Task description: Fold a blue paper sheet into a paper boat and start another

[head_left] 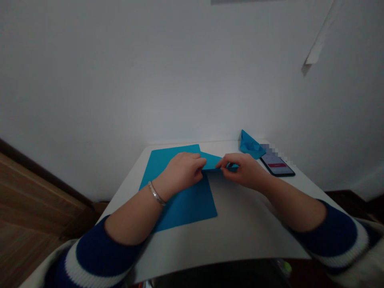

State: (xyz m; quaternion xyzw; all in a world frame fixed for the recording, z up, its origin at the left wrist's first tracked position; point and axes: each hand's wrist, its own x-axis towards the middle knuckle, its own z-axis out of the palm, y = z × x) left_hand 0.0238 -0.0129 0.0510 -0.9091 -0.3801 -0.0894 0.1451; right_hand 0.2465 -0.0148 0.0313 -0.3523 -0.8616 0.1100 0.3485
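Observation:
A small folded piece of blue paper (pixel 213 161) is held between both my hands just above a white table (pixel 240 224). My left hand (pixel 183 172) is closed, pinching the piece's left end. My right hand (pixel 244 170) is closed too, pinching its right end with fingertips. Under my left hand and forearm lies a flat sheet of blue paper (pixel 183 200). A silver bracelet (pixel 156 194) circles my left wrist.
A finished blue paper boat (pixel 250 145) stands at the table's far right edge. A phone (pixel 277 165) with a lit screen lies just beside it. The table stands against a white wall; wooden floor shows at left.

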